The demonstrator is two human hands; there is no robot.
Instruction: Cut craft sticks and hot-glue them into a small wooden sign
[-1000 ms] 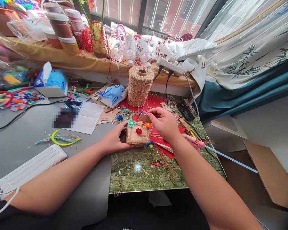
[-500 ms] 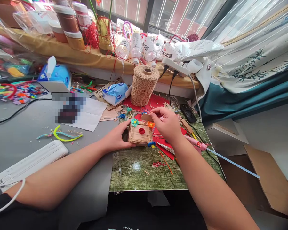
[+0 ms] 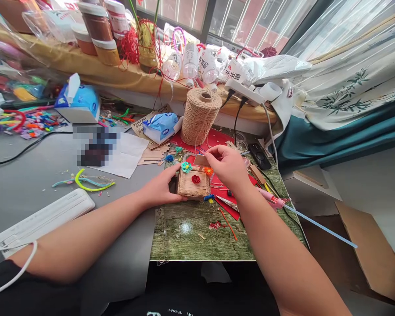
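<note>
While the right hand (image 3: 228, 169) pinches a small flat brown piece (image 3: 201, 160) between thumb and fingertips above the back edge of the box (image 3: 193, 189), the left hand (image 3: 159, 186) has thumb and fingers curved around the box's left side, with a fat twine spool (image 3: 197, 125) upright behind and scissors (image 3: 227, 202) and a pink glue gun (image 3: 271, 198) crowding the right. Versus 1.0 s earlier, the view has shifted slightly; both grips look unchanged. Box: squarish, slatted wood, coarse twine edging, curled red rose (image 3: 195, 179) on top.
</note>
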